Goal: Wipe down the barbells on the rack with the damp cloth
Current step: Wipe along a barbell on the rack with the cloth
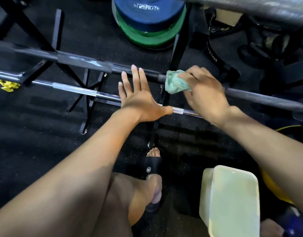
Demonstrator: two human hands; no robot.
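Note:
Two barbells lie across a low black rack [89, 101]. The dark barbell [89, 63] runs from upper left to right; the chrome barbell [75, 88] lies below it, nearer me. My right hand [205, 93] grips a bunched light-green cloth [174, 82] and holds it around the dark barbell near the middle. My left hand [138, 98] is spread flat with straight fingers, palm over the chrome barbell, fingertips reaching the dark one. A third grey bar [250, 7] crosses the top right, close to the camera.
Blue and green weight plates [147, 19] stand stacked behind the rack. A pale plastic tub [232, 202] sits on the black rubber floor at the lower right. My leg and sandalled foot [152, 170] are below the rack. A yellow tag [8, 85] hangs at the left.

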